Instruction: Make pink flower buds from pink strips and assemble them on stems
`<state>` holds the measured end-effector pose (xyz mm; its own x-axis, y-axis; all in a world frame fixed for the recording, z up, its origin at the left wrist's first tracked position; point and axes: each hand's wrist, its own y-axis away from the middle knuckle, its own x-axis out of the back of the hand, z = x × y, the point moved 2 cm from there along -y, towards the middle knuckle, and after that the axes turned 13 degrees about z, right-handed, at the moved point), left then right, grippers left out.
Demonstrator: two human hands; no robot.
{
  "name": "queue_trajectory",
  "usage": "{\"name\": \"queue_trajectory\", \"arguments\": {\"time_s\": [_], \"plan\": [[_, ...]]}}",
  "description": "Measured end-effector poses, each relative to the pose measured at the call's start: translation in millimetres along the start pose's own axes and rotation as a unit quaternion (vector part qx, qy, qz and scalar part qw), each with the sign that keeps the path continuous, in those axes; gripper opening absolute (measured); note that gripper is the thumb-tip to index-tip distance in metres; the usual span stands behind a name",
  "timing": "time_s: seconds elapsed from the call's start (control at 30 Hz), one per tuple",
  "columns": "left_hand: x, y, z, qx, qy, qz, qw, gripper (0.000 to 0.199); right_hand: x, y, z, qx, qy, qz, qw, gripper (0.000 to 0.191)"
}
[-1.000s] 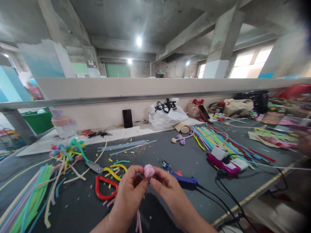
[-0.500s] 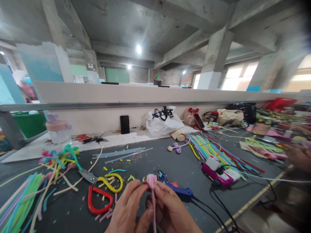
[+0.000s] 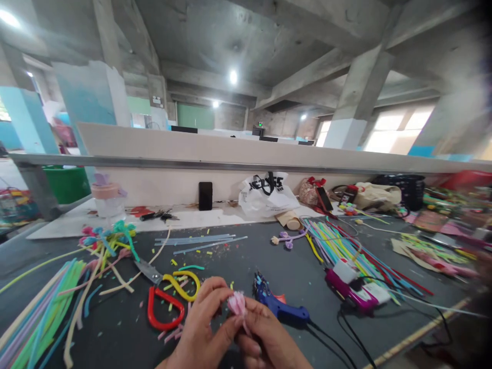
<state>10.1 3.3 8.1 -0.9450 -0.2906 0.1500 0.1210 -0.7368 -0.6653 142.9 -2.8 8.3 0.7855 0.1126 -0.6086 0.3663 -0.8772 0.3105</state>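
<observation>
Between my two hands is a small pink pipe-cleaner flower (image 3: 237,303), its fuzzy head facing up and its stem running down behind my fingers. My left hand (image 3: 207,325) pinches the flower from the left with thumb and fingers. From the right, my right hand (image 3: 267,330) grips it just under the head, fingers curled round the stem. A blue hot glue gun (image 3: 282,307) lies on the dark table right beside my right hand. Scissors (image 3: 165,306) with one red and one yellow handle lie open to the left of my left hand.
Pipe cleaners (image 3: 46,302) lie at left, and another bundle (image 3: 338,241) at right. Finished flowers (image 3: 107,238) sit at the left back. A magenta power strip (image 3: 350,289) and black cables lie at right. Behind stand a phone (image 3: 205,196), a white bag (image 3: 267,195) and a lidded cup (image 3: 108,200).
The pink flower has tipped and lowered slightly, and my fingers have closed further round its stem. The whole view has turned a little to the left.
</observation>
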Motion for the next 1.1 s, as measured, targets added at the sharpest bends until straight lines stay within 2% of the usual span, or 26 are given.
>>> {"name": "queue_trajectory", "arguments": {"time_s": [0.07,0.23,0.5,0.73,0.9,1.1], "plan": [[-0.5,-1.3,3.1,0.012,-0.001,0.005,1.0,0.018,-0.4,-1.7,2.0,0.0,0.008,0.007,1.0,0.03],[0.5,-2.1,3.2,0.027,-0.002,0.018,0.999,0.015,2.2,-5.4,3.6,0.044,0.034,0.004,0.998,0.038],[3.2,-3.7,2.7,-0.044,-0.011,-0.034,0.998,0.013,8.3,-10.2,7.5,0.096,0.039,0.04,0.994,0.033],[4.2,2.6,-1.3,-0.038,0.029,-0.073,0.996,0.017,8.9,-7.4,10.7,0.128,-0.008,0.081,0.988,0.027],[7.8,0.7,1.7,-0.014,0.081,-0.104,0.991,0.018,4.5,-7.5,8.4,0.153,-0.003,0.043,0.987,0.024],[9.2,-5.0,9.2,-0.006,0.101,-0.131,0.986,0.011,1.4,-1.9,6.6,0.112,0.067,-0.061,0.99,0.037]]}}
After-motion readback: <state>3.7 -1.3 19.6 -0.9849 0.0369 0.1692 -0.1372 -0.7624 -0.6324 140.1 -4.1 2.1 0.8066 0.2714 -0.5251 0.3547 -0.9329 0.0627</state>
